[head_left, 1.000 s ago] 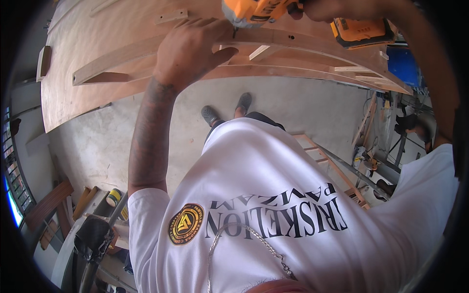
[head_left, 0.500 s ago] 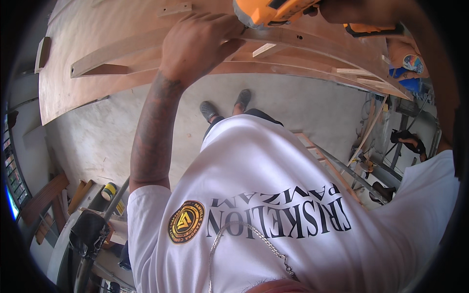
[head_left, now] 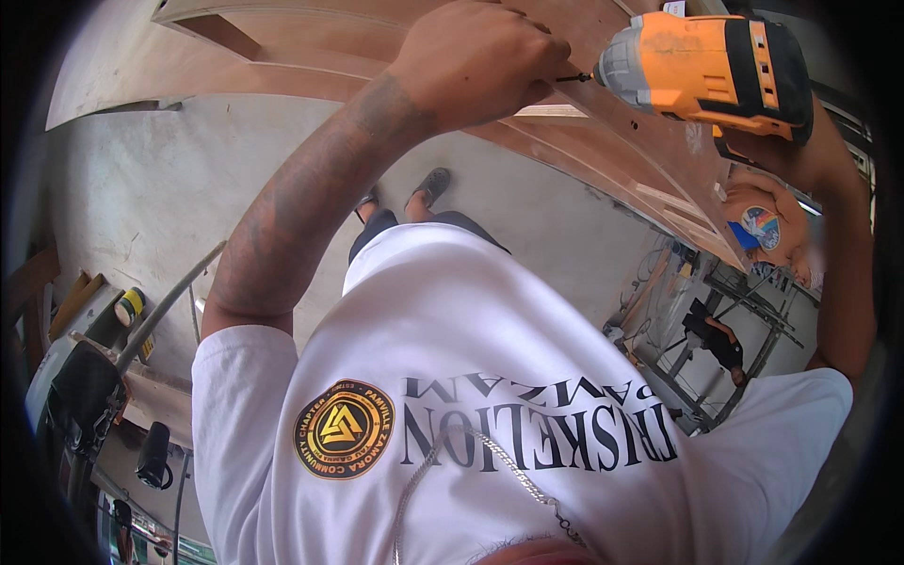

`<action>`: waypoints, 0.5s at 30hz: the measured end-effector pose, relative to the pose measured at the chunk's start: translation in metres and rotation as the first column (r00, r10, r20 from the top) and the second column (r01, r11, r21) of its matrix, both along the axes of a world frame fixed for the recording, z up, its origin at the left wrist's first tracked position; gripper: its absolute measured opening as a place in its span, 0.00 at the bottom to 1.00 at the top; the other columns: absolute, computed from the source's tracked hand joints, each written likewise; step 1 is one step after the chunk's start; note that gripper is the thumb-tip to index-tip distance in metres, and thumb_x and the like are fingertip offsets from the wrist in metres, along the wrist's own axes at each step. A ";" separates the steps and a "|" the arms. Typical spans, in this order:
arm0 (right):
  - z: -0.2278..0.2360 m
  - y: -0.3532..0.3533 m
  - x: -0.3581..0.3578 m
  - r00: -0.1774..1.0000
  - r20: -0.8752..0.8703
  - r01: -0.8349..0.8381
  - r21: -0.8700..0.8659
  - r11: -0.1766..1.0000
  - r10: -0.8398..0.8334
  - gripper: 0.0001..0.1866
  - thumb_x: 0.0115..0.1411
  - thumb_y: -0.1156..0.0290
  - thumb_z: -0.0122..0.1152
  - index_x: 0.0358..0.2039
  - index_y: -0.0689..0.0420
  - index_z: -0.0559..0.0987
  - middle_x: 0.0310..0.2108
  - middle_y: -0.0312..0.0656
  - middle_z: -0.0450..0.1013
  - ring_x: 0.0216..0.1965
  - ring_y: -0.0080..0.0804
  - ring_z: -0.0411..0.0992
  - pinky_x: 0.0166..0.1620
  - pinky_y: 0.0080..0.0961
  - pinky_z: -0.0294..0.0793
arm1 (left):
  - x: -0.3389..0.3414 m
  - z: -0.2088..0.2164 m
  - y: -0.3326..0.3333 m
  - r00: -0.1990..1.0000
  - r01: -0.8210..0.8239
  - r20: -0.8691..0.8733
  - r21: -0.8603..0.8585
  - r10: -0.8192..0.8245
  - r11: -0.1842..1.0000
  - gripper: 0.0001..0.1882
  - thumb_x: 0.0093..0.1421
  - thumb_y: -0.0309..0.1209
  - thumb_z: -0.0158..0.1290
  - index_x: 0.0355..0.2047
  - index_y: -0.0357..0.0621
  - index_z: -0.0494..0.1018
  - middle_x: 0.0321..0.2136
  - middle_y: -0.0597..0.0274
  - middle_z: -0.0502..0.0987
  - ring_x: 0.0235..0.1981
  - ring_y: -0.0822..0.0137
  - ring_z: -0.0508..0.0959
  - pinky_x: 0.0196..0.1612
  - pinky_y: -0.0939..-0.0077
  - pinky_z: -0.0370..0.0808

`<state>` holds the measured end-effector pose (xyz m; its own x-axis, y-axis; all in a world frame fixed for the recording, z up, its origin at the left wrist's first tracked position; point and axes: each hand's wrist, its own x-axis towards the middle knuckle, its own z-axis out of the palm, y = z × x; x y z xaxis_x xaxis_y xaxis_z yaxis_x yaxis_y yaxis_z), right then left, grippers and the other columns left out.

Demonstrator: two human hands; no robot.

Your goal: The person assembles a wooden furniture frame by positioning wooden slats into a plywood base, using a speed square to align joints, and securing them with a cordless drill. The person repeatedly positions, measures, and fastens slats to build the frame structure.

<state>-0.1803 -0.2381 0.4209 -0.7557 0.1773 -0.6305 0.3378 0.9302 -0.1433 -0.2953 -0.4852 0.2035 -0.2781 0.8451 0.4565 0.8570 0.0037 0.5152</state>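
Observation:
An orange and black cordless drill (head_left: 692, 66) lies level at the upper right, its nose pointing left. My right hand (head_left: 796, 155) is closed round its handle, partly hidden behind the drill body. From the chuck a thin dark bit or screw (head_left: 573, 78) runs up to the fingers of my left hand (head_left: 476, 61). That hand is closed, knuckles up, over the curved wooden frame (head_left: 640, 132); what its fingers hold is hidden. A dark round hole shows in the frame beneath the drill.
Crosspieces (head_left: 669, 202) join the frame's curved strips. Beyond its right end is a person in an orange shirt (head_left: 763, 221), and farther off a person in black (head_left: 713, 337) near metal scaffolding (head_left: 753, 358). A metal pole (head_left: 174, 301) and a yellow-labelled can (head_left: 130, 306) are at left.
The drill has swung right and down into fuller view, its nose and bit now showing. My left hand has moved right along with it, and the whole view has turned.

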 end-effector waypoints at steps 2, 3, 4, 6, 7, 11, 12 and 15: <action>0.001 -0.009 0.002 0.998 -0.063 -0.010 -0.116 0.993 0.003 0.24 0.55 0.77 0.75 0.52 0.57 0.79 0.45 0.41 0.82 0.45 0.28 0.81 0.49 0.29 0.82 | -0.002 0.001 -0.001 1.000 0.017 0.026 0.030 -0.018 0.999 0.08 0.58 0.36 0.61 0.33 0.46 0.81 0.28 0.60 0.83 0.34 0.57 0.83 0.40 0.63 0.75; 0.002 -0.013 0.003 0.997 -0.069 -0.023 -0.044 0.999 0.020 0.24 0.54 0.77 0.75 0.52 0.58 0.79 0.45 0.41 0.82 0.45 0.28 0.81 0.49 0.28 0.82 | -0.002 0.001 -0.002 0.999 0.011 0.035 0.021 -0.011 1.000 0.08 0.58 0.36 0.60 0.32 0.48 0.81 0.28 0.60 0.83 0.34 0.56 0.83 0.40 0.62 0.75; -0.002 -0.015 0.003 0.976 -0.148 -0.170 -0.071 0.983 0.158 0.24 0.53 0.78 0.75 0.51 0.57 0.79 0.43 0.41 0.82 0.42 0.27 0.81 0.47 0.29 0.81 | -0.002 0.001 -0.003 0.999 0.004 0.041 0.011 -0.004 1.000 0.08 0.57 0.37 0.59 0.32 0.49 0.81 0.28 0.60 0.82 0.34 0.56 0.82 0.41 0.62 0.75; -0.001 -0.016 0.003 0.976 -0.135 -0.184 -0.080 0.980 0.172 0.25 0.52 0.78 0.76 0.51 0.57 0.79 0.42 0.40 0.82 0.42 0.27 0.80 0.47 0.29 0.81 | 0.000 0.000 -0.003 0.999 -0.006 0.035 0.025 0.005 1.000 0.07 0.58 0.36 0.59 0.31 0.48 0.81 0.27 0.60 0.82 0.34 0.56 0.82 0.40 0.62 0.75; -0.001 -0.016 0.002 0.963 -0.160 -0.230 -0.077 0.970 0.216 0.25 0.51 0.79 0.76 0.51 0.57 0.79 0.42 0.40 0.82 0.42 0.27 0.80 0.47 0.29 0.81 | 0.000 0.000 -0.003 0.999 -0.010 0.032 0.032 0.009 0.999 0.07 0.58 0.36 0.59 0.31 0.48 0.81 0.27 0.59 0.82 0.34 0.56 0.83 0.40 0.62 0.75; 0.003 -0.011 0.002 0.972 -0.098 -0.224 -0.109 0.968 0.214 0.24 0.54 0.79 0.75 0.52 0.58 0.80 0.46 0.41 0.82 0.46 0.28 0.81 0.50 0.28 0.81 | 0.001 -0.004 -0.001 0.999 -0.047 0.004 0.005 0.047 0.999 0.09 0.59 0.37 0.58 0.29 0.46 0.80 0.26 0.58 0.82 0.33 0.55 0.83 0.40 0.61 0.75; 0.003 -0.010 0.004 0.974 -0.112 -0.211 -0.139 0.967 0.197 0.24 0.54 0.79 0.75 0.52 0.58 0.80 0.46 0.41 0.82 0.47 0.28 0.80 0.50 0.28 0.81 | 0.001 -0.004 -0.001 0.999 -0.042 0.014 0.023 0.042 0.999 0.09 0.59 0.37 0.58 0.28 0.46 0.80 0.26 0.57 0.82 0.33 0.55 0.83 0.40 0.61 0.75; 0.002 -0.006 0.010 0.963 -0.157 -0.232 -0.071 0.970 0.219 0.25 0.52 0.78 0.77 0.51 0.58 0.80 0.45 0.41 0.81 0.44 0.29 0.80 0.48 0.29 0.80 | 0.002 -0.006 0.000 0.999 -0.029 0.034 0.089 0.026 0.996 0.10 0.60 0.38 0.58 0.27 0.46 0.80 0.25 0.56 0.82 0.33 0.54 0.83 0.40 0.61 0.76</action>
<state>-0.1703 -0.2444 0.4230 -0.8548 -0.0595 -0.5155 0.0902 0.9612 -0.2605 -0.2931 -0.4854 0.1976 -0.3170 0.7929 0.5205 0.8398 -0.0203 0.5425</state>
